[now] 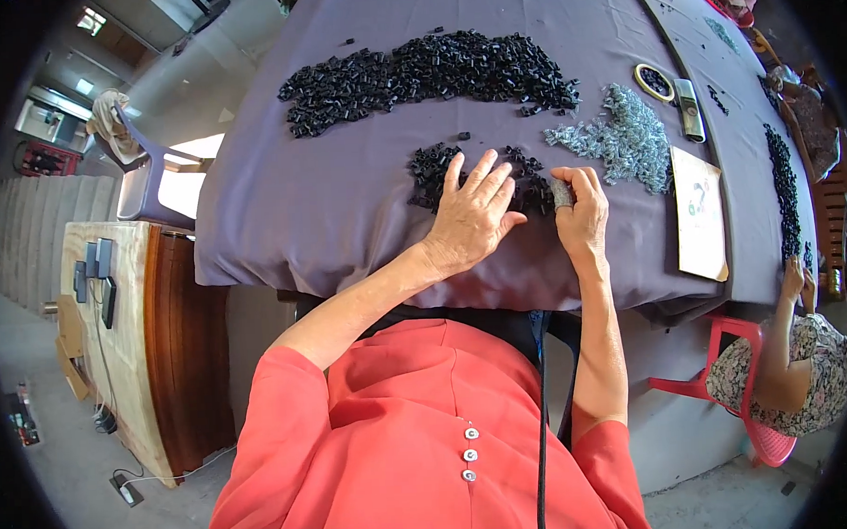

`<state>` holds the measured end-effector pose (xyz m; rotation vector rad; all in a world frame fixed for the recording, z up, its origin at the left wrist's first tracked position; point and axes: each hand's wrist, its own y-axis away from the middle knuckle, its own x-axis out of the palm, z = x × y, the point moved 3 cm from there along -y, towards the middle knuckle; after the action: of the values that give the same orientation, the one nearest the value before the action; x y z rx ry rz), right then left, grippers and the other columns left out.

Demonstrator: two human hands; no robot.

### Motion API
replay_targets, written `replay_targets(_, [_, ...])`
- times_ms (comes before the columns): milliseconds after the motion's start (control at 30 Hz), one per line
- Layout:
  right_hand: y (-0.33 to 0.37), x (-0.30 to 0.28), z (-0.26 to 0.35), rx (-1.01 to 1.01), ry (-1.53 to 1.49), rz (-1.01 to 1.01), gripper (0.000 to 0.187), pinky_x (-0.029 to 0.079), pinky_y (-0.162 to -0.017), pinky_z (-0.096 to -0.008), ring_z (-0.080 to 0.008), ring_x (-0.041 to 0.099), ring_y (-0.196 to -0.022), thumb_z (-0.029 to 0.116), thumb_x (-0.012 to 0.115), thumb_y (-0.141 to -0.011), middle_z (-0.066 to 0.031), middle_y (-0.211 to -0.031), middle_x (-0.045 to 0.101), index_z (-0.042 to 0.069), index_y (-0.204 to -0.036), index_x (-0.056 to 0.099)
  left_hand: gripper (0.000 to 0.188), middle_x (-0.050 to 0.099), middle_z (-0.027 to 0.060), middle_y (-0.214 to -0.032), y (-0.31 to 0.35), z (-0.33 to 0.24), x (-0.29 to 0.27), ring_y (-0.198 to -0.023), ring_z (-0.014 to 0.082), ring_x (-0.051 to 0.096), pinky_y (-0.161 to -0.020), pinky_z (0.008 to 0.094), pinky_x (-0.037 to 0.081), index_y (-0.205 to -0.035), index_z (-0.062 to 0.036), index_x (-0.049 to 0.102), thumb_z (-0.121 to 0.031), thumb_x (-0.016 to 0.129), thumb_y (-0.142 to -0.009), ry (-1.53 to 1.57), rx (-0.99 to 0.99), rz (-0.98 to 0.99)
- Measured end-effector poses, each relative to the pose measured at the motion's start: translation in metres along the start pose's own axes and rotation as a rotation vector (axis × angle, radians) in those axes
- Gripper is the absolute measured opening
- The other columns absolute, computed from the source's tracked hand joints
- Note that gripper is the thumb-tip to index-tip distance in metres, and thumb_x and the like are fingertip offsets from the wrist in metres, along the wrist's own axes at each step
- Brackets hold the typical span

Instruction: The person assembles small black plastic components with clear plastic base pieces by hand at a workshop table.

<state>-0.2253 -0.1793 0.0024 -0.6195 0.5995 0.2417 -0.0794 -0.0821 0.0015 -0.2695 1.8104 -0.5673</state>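
Head view: left fingers [479, 173] spread over black pieces [430, 171]; right fingers [584, 181] pinch grey object [561, 193].

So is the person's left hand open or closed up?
Open: the left hand shows its back, fingers extended and spread apart, at the nearer black pieces.

Passage is free over bare purple cloth [290, 194] left of centre; heaped black pieces [445, 68] obstruct upper centre, pale pieces [635, 131] upper right.

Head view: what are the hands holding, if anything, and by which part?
The right hand appears to hold a small greyish clump, near its right side; the left hand lies over black pieces, no hold visible.
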Motion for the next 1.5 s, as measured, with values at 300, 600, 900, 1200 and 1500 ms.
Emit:
replay_targets(300, [0.000,0.000,-0.003,0.038,-0.016,0.009,0.036,0.045,-0.075,-0.0360,-0.0317,0.057,-0.086,-0.011,0.046,-0.062,-0.0102,-0.090,0.056,0.005,-0.091,0.059,0.024,0.060,0.0071,-0.108,-0.016,0.040,-0.026,-0.107,0.0258,0.050,-0.091,0.0386,0.038,-0.101,-0.0047,0.063,-0.014,0.062,-0.080,0.042,-0.151,-0.133])
replay_targets(600, [0.001,0.001,-0.002,0.053,-0.020,0.028,0.036,0.045,-0.076,-0.0360,-0.0321,0.057,-0.086,-0.010,0.045,-0.063,-0.0105,-0.091,0.056,0.005,-0.092,0.060,0.016,0.058,0.0113,-0.090,-0.046,0.078,0.004,-0.089,0.0281,0.052,-0.082,0.0378,0.044,-0.087,-0.0052,0.067,-0.015,0.068,-0.074,0.003,-0.319,0.026])
replay_targets(900, [0.000,0.001,-0.004,0.011,-0.030,-0.004,0.033,0.045,-0.077,-0.0359,-0.0327,0.057,-0.086,-0.010,0.045,-0.066,-0.0118,-0.091,0.056,0.004,-0.093,0.059,0.013,0.057,0.0049,-0.082,-0.045,0.067,-0.007,-0.082,0.0246,0.055,-0.072,0.0376,0.044,-0.083,-0.0059,0.056,-0.014,0.065,-0.077,-0.038,-0.239,-0.056])
replay_targets(1200, [-0.001,-0.002,-0.001,-0.003,-0.056,-0.058,0.030,0.046,-0.076,-0.0335,-0.0319,0.057,-0.084,-0.011,0.045,-0.069,-0.0136,-0.088,0.057,0.001,-0.093,0.058,0.011,0.061,0.0023,-0.080,-0.013,0.029,-0.014,-0.063,0.0062,0.056,-0.054,0.0200,0.048,-0.098,-0.0034,0.059,-0.009,0.057,-0.088,1.215,-0.680,0.036])
replay_targets(1500, [0.005,-0.006,0.042,0.135,-0.409,0.031,0.027,0.044,-0.072,-0.0232,-0.0095,0.054,-0.075,-0.013,0.053,-0.073,-0.0039,-0.083,0.062,0.000,-0.096,0.060,0.016,0.061,0.0035,-0.086,-0.001,0.020,-0.020,-0.067,0.0075,0.058,-0.059,0.0216,0.051,-0.101,-0.0018,0.059,-0.001,0.058,-0.086,1.250,-0.677,0.001])
